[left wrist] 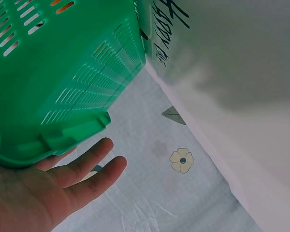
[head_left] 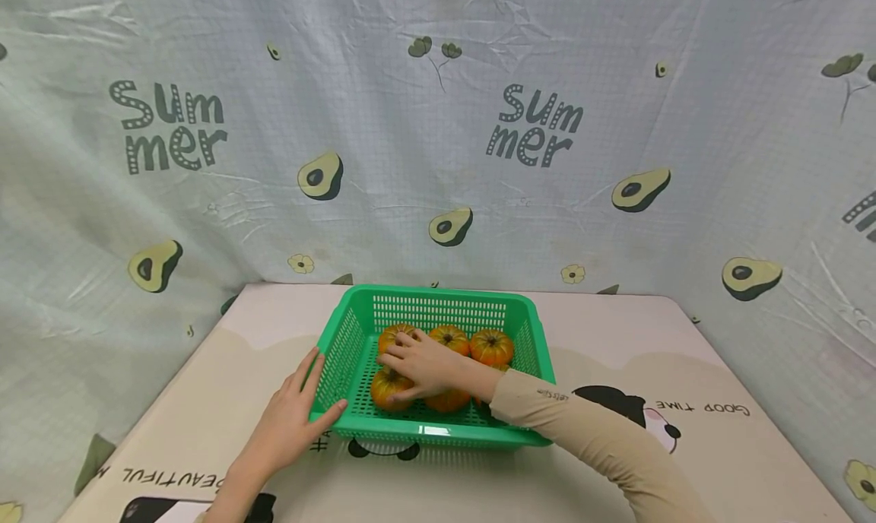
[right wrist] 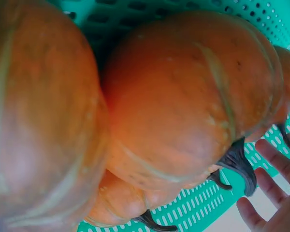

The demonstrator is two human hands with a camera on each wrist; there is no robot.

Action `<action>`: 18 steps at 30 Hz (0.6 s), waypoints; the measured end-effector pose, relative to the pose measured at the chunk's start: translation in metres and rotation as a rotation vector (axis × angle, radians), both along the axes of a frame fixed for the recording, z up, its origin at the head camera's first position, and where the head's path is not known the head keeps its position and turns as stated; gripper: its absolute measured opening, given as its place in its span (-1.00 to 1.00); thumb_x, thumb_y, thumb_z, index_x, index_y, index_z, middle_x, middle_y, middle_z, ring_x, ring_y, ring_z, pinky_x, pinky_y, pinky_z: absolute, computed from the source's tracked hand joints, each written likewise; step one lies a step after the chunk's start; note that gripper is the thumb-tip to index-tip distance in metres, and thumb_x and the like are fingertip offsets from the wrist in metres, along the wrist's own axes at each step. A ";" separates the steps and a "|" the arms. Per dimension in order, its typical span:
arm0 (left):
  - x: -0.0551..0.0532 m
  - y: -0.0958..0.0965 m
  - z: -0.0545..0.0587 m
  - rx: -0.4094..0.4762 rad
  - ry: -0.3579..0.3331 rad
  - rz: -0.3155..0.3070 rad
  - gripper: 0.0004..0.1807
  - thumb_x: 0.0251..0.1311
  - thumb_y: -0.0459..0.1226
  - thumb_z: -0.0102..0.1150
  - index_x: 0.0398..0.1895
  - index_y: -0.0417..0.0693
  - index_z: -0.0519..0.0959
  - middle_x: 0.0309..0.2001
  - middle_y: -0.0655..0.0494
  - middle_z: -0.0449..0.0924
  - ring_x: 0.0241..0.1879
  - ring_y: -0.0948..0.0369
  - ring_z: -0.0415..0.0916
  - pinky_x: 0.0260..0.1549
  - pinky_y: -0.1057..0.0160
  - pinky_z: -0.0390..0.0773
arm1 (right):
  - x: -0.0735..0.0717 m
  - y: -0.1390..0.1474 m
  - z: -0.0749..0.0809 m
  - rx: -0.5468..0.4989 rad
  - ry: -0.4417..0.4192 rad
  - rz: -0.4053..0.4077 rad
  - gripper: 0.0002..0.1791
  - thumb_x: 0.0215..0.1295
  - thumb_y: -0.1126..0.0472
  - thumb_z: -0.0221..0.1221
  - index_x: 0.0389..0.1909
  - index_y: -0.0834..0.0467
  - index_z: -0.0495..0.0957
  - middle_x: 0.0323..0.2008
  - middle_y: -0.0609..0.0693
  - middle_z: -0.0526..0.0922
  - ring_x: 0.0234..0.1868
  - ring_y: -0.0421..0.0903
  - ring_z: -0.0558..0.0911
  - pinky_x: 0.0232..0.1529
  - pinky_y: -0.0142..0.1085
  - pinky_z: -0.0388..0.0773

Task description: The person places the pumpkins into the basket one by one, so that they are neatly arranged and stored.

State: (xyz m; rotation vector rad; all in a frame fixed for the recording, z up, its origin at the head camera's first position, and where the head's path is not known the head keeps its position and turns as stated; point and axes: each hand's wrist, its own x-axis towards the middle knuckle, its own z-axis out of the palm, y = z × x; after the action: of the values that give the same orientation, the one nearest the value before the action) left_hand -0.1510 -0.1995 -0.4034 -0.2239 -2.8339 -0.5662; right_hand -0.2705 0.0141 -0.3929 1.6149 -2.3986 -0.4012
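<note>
A green plastic basket [head_left: 383, 426] with slotted walls holds several small orange pumpkins, among them a back-right one [head_left: 492, 346] and a front-left one [head_left: 386, 390]. My right hand [head_left: 427, 365] reaches into it with fingers spread over the left pumpkins, the thumb near the front-left one. In the right wrist view, those fingers [right wrist: 278, 176] look extended beside a large pumpkin [right wrist: 183, 96] with a dark curved stem. At the basket's left rim is my left hand [head_left: 284, 424], its fingers straight along the outside. The left wrist view shows these fingers [left wrist: 94, 186] under the rim; the thumb is hidden there.
The basket stands on a pale table [head_left: 602, 333] with printed words and cartoon figures. Behind and beside the table hangs a light curtain [head_left: 383, 112] printed with avocados and "summer". My right sleeve crosses the basket's front-right corner.
</note>
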 end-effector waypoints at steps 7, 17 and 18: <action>0.000 0.000 -0.001 0.000 0.012 0.001 -0.14 0.15 0.11 -0.03 0.33 -0.30 0.04 0.36 -0.19 -0.06 0.14 -0.21 0.23 -0.10 -0.23 0.34 | 0.001 0.001 -0.004 0.038 0.044 0.041 -0.36 0.13 -0.38 -0.12 0.18 -0.15 0.29 0.02 -0.20 0.46 -0.09 -0.16 0.34 -0.04 -0.21 0.35; 0.000 0.000 -0.002 0.003 0.023 -0.001 -0.16 0.15 0.08 -0.02 0.33 -0.30 0.04 0.36 -0.19 -0.05 0.15 -0.21 0.22 -0.10 -0.24 0.34 | 0.003 0.002 -0.003 0.057 0.052 0.052 -0.45 0.18 -0.32 -0.10 0.20 -0.30 0.25 0.00 -0.15 0.45 -0.10 -0.16 0.34 -0.01 -0.17 0.37; 0.000 0.000 -0.002 0.004 0.023 -0.002 -0.16 0.15 0.08 -0.01 0.33 -0.30 0.04 0.36 -0.19 -0.05 0.15 -0.21 0.22 -0.10 -0.24 0.33 | 0.003 0.002 -0.003 0.055 0.051 0.047 -0.45 0.18 -0.32 -0.11 0.20 -0.30 0.24 -0.01 -0.15 0.45 -0.10 -0.16 0.34 -0.02 -0.18 0.37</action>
State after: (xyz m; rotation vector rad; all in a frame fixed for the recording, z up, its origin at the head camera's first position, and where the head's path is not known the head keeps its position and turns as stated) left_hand -0.1507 -0.1991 -0.4055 -0.2308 -2.8104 -0.5658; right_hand -0.2677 0.0164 -0.3957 1.6595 -2.3276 -0.4977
